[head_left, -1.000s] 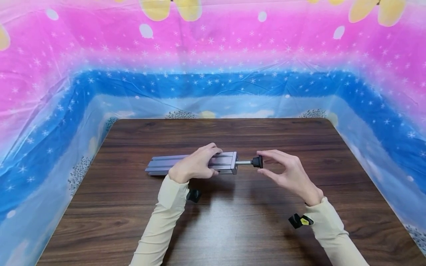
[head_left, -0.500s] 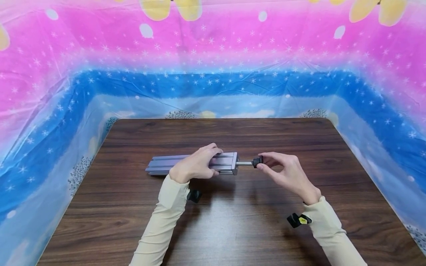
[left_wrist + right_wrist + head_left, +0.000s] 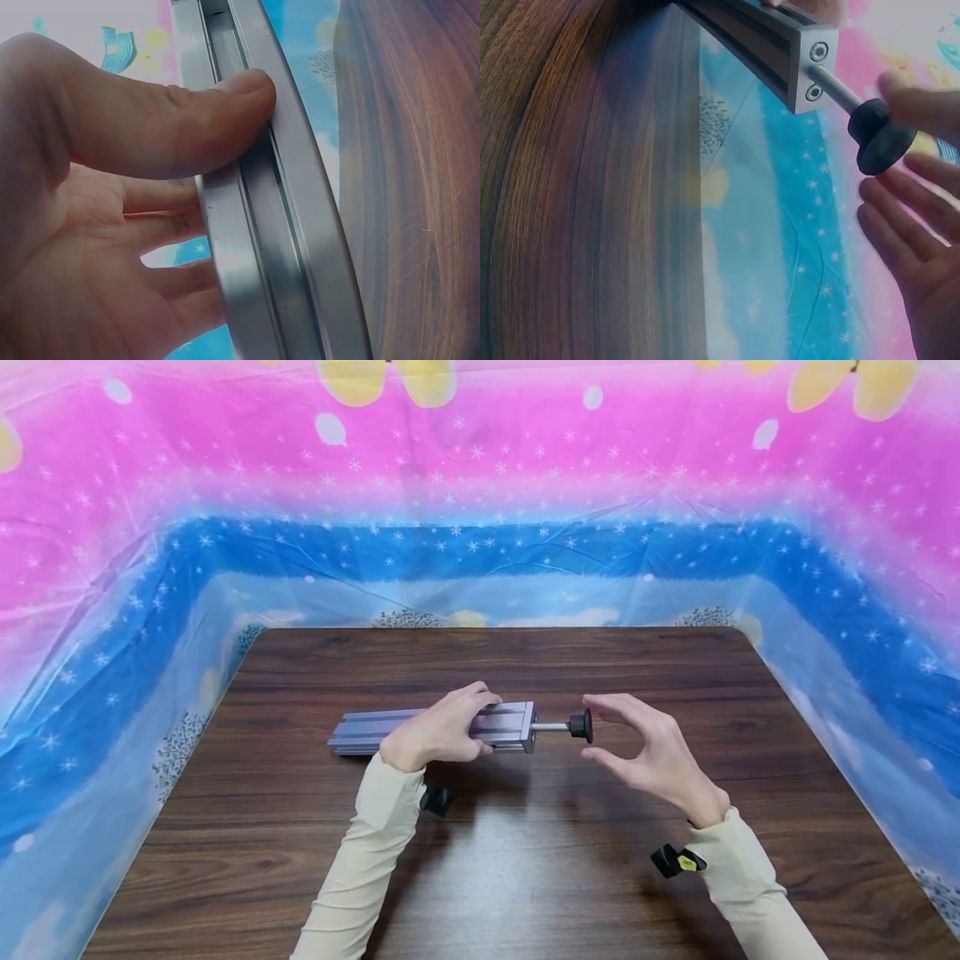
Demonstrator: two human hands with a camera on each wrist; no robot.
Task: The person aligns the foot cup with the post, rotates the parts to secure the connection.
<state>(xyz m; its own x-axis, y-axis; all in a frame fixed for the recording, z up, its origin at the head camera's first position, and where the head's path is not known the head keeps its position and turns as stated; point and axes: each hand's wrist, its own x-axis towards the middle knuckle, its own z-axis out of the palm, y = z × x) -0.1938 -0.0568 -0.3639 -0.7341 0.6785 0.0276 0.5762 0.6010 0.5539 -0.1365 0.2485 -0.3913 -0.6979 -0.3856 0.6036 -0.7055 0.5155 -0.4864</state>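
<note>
A grey aluminium extrusion bar [image 3: 427, 731] lies lengthwise on the dark wooden table [image 3: 525, 860]. My left hand [image 3: 442, 731] grips the bar near its right end; the thumb presses into its slot [image 3: 247, 97]. A steel stud with a black round foot [image 3: 580, 725] sticks out of the bar's right end face [image 3: 814, 71]. My right hand [image 3: 645, 747] hovers just right of the black foot [image 3: 877, 135], fingers and thumb spread apart and relaxed around it, not touching it.
A blue and pink starry plastic sheet [image 3: 480, 527] walls the table on three sides. Cream sleeves cover both forearms, with a black wrist strap [image 3: 678, 860] on the right one and another [image 3: 437, 800] under the left.
Half a second ago my right fingers pinched the black foot; now they have let go and spread open beside it. The left hand and bar have not moved.
</note>
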